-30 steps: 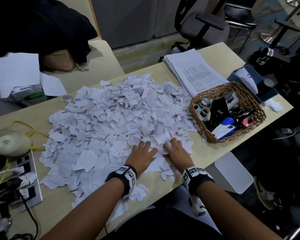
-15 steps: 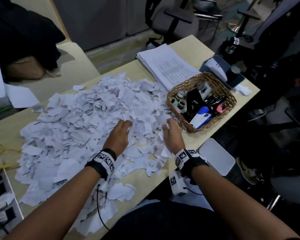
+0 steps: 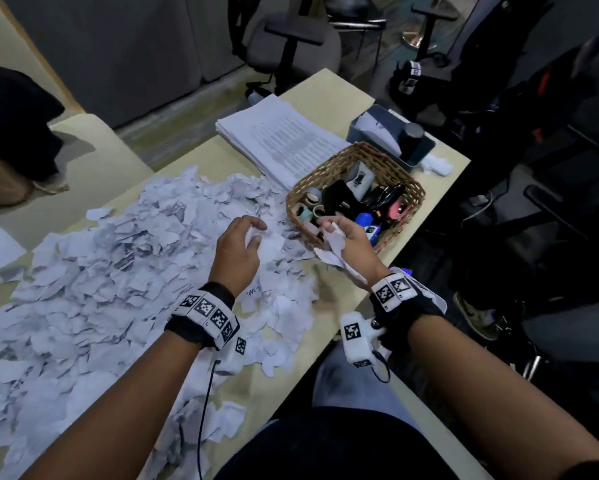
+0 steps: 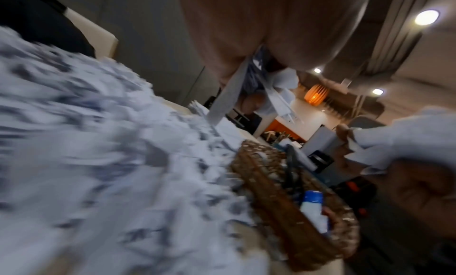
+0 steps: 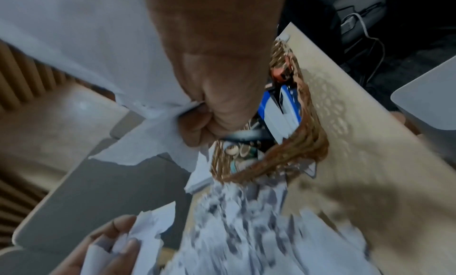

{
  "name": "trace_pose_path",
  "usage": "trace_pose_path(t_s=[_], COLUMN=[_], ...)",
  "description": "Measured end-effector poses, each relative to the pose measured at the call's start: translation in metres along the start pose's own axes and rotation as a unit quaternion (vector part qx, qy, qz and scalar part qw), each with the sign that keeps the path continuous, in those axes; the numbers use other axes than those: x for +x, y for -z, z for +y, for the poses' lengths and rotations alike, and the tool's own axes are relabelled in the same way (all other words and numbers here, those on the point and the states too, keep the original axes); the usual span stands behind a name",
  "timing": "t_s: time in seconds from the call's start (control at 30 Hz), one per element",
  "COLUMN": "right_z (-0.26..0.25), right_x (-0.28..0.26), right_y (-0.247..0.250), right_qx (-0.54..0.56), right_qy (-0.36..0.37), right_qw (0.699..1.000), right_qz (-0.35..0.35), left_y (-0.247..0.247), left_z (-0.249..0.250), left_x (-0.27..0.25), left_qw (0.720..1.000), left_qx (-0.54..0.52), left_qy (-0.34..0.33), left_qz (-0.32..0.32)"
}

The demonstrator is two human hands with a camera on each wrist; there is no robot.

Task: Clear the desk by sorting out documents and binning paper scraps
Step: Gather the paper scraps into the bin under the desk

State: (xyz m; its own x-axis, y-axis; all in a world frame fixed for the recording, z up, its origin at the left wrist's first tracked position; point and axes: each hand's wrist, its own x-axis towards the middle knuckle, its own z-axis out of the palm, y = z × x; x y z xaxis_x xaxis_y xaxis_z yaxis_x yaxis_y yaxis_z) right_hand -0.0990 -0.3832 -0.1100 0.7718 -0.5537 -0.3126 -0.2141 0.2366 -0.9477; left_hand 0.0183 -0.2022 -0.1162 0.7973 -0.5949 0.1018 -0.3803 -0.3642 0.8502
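From the head camera, a wide heap of torn paper scraps (image 3: 118, 289) covers most of the tabletop (image 3: 343, 95). The left hand (image 3: 237, 247) is raised over the heap's right edge, its fingers curled round a few scraps. The right hand (image 3: 351, 244) is lifted just in front of the wicker basket (image 3: 409, 188), fingers curled and gripping a bunch of scraps that hangs down past its palm. Behind the basket lies a stack of printed documents (image 3: 280, 140), its near corner touching the basket and the heap's far edge. A grey tray (image 3: 426, 147) stands at the tabletop's far right corner, just beside the basket, with a crumpled paper ball (image 3: 438, 165) next to it.

From the left wrist camera, which is blurred, the heap (image 4: 98, 162) fills the left side and the basket (image 4: 283, 211) lies to its right. The left hand (image 4: 259, 35) pinches several scraps that dangle from its fingers. The right hand (image 4: 407, 181) shows at the right edge, closed round white paper.

From the right wrist camera, the right hand (image 5: 217, 74) is clenched on a large bunch of scraps, directly above the basket (image 5: 296, 152). The left hand (image 5: 106, 250) appears at the bottom, its fingers holding scraps beside the heap (image 5: 246, 230).
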Motion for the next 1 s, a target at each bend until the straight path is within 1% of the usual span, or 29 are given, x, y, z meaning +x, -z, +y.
trace_pose_path(t_s=[0.07, 0.13, 0.23, 0.3, 0.43, 0.53, 0.67, 0.73, 0.77, 0.83, 0.87, 0.9, 1.0], right_z=[-0.015, -0.023, -0.023, -0.02, 0.01, 0.05, 0.124, 0.168, 0.195, 0.243, 0.261, 0.275, 0.307], right_x=[0.001, 0.002, 0.004, 0.0, -0.003, 0.006, 0.026, 0.036, 0.042, 0.052, 0.056, 0.06, 0.074], right_y=[0.023, 0.049, 0.105, 0.146, 0.222, 0.274, 0.329, 0.35, 0.359, 0.37, 0.373, 0.374, 0.374], right_qx=[0.023, 0.031, 0.044, 0.045, 0.082, 0.074, 0.016, -0.009, -0.026, -0.072, -0.091, -0.104, -0.107], right_qy=[0.019, 0.046, 0.054, 0.055, 0.01, -0.04, -0.134, -0.196, -0.224, -0.273, -0.29, -0.304, -0.307], right_qw=[0.999, 0.997, 0.989, 0.985, 0.969, 0.956, 0.93, 0.915, 0.91, 0.899, 0.893, 0.888, 0.881], right_qz=[0.014, 0.05, 0.128, 0.16, 0.234, 0.281, 0.343, 0.352, 0.347, 0.335, 0.332, 0.328, 0.344], left_y=[-0.016, -0.035, -0.081, -0.122, -0.212, -0.284, -0.375, -0.416, -0.435, -0.467, -0.481, -0.493, -0.521], left_z=[0.024, 0.049, 0.089, 0.113, 0.149, 0.156, 0.132, 0.107, 0.09, 0.052, 0.032, 0.014, -0.033], left_x=[0.011, 0.021, 0.034, 0.041, 0.046, 0.04, 0.029, 0.026, 0.025, 0.026, 0.027, 0.028, 0.029], left_qw=[0.999, 0.998, 0.992, 0.986, 0.971, 0.961, 0.951, 0.943, 0.938, 0.922, 0.911, 0.902, 0.887], left_qx=[-0.027, -0.055, -0.081, -0.092, -0.106, -0.086, -0.077, -0.049, -0.035, -0.015, -0.007, 0.002, 0.008], left_qy=[-0.003, -0.023, -0.052, -0.054, -0.034, 0.003, 0.082, 0.136, 0.178, 0.281, 0.326, 0.356, 0.398], left_qz=[-0.018, -0.038, -0.086, -0.132, -0.21, -0.263, -0.289, -0.3, -0.296, -0.267, -0.252, -0.243, -0.236])
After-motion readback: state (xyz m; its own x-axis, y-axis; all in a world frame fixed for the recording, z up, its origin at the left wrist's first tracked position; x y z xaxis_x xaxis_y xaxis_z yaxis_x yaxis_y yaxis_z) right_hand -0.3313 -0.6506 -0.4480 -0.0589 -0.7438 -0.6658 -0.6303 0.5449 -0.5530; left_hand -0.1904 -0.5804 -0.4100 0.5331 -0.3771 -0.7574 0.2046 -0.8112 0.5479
